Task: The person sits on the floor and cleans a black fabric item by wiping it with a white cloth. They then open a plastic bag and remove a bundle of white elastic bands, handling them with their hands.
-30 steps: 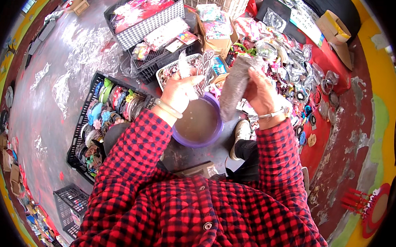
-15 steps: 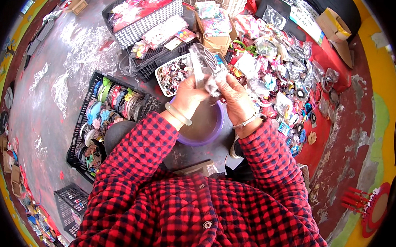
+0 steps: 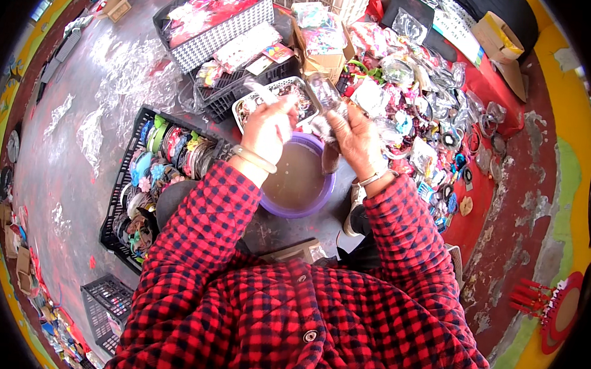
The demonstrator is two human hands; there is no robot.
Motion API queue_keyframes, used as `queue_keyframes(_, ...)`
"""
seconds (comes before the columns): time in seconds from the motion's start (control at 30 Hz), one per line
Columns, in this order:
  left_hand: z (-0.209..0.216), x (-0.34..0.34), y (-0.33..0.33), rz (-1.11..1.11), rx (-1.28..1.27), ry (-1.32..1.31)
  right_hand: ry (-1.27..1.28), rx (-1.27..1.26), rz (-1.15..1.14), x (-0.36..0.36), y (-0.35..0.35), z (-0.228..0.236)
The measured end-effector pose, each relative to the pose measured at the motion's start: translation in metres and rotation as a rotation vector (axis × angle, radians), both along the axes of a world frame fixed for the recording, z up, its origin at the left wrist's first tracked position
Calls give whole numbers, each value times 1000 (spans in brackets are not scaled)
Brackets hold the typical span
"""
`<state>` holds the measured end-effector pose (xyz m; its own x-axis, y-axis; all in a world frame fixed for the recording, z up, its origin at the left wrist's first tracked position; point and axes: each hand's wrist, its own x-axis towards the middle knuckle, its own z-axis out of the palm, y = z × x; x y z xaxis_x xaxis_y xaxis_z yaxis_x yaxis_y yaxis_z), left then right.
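Note:
My right hand (image 3: pixel 356 139) is closed on a clear plastic-wrapped dark accessory (image 3: pixel 324 96), whose exact kind I cannot make out. A dark brownish piece (image 3: pixel 331 158) hangs below those fingers. Blurred by motion, my left hand (image 3: pixel 269 131) is closed, with a whitish strip (image 3: pixel 260 89) sticking out past its fingers. The hands are apart, above the near side of a white basket (image 3: pixel 237 119) of small hair ties. Below them stands a purple basin (image 3: pixel 332 190) with cloudy, greyish-brown contents.
A black crate (image 3: pixel 110 231) of headbands and flower hair pieces stands at left. Beyond the hands are a grey crate (image 3: pixel 226 35) and an open cardboard box (image 3: pixel 328 62). A large heap of wrapped hair accessories (image 3: pixel 407 97) covers the right side.
My hands have moved apart. The left went left with the whitish strip, the right slightly right with the wrapped accessory. The dark piece below the right hand now shows.

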<state>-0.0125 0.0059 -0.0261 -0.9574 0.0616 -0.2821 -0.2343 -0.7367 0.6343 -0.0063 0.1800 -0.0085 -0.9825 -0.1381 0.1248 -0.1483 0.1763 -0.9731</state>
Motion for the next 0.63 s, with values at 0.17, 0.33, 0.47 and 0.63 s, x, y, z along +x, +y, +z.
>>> queue_keyframes(0.17,1,3,11,-165,150,19,261,419,115,8,-7,-4)
queue_keyframes(0.33,3,3,5,-266,186,3,147,317,154,9,-8,-1)
queue_keyframes(0.47,8,10,15,-229,15,118,100,243,124,8,-9,-14)
queue_keyframes(0.63,1,9,13,-196,44,132,96,287,169,4,-6,-13)
